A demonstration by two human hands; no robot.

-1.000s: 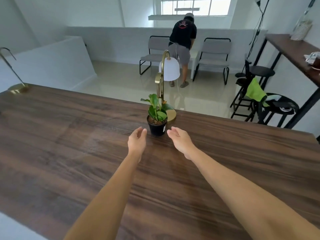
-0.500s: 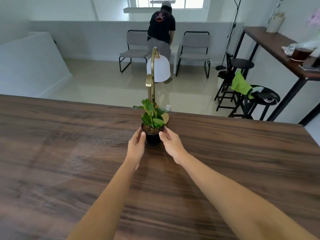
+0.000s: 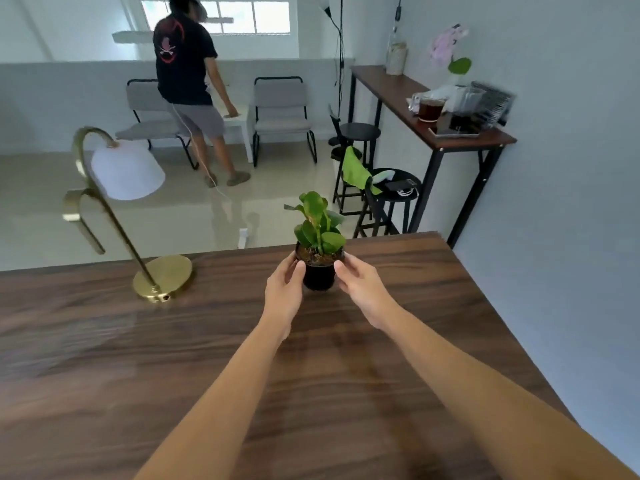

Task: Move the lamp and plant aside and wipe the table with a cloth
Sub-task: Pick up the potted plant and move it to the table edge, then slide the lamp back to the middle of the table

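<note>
My plant [image 3: 320, 223] has green leaves in a black pot [image 3: 318, 276], the lamp [image 3: 162, 277] is shiny gold with a white shade, and the table [image 3: 104, 375] is dark brown with wood stripes.

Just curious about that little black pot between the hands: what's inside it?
The black pot holds dark brown soil and a small plant with broad green leaves. Roots and anything deeper are hidden by the soil. The left hand and right hand cover the pot's sides.

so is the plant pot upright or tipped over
Upright: the plant pot stands with its soil-filled rim level and leaves pointing up, left hand and right hand cupping its sides.
</note>
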